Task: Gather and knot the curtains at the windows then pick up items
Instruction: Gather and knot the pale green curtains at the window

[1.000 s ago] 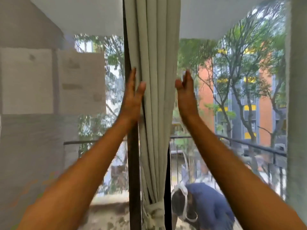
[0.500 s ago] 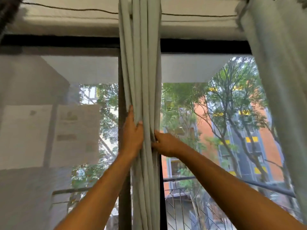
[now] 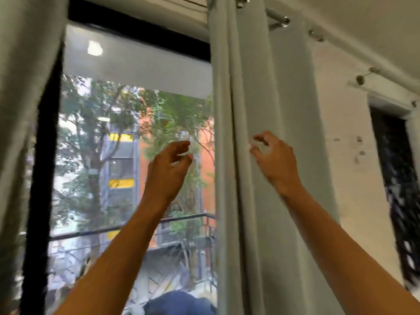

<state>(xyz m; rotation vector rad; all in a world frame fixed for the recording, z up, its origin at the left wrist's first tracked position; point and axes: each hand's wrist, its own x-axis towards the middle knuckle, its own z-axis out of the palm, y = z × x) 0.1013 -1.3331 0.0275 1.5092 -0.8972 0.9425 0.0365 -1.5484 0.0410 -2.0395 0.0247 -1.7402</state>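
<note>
A pale grey-green curtain (image 3: 261,92) hangs in long folds from a metal rod (image 3: 276,18), right of the window glass (image 3: 127,155). My right hand (image 3: 275,158) is raised in front of this curtain with fingers loosely curled; its fingertips are at a fold and no fabric shows between them. Left of the curtain's edge, my left hand (image 3: 169,165) is up in front of the glass, fingers loosely curled, holding nothing. A second curtain (image 3: 25,87) fills the far left edge, blurred.
A black window frame (image 3: 43,178) stands beside the left curtain. A white wall (image 3: 341,144) and a dark opening (image 3: 395,189) lie to the right. Outside are a balcony railing (image 3: 113,229), trees and an orange building. A person in blue (image 3: 179,303) is low outside.
The view has swung right and up. Both hands have let go of the middle curtain, now at the far left, and moved to the right-hand curtain.
</note>
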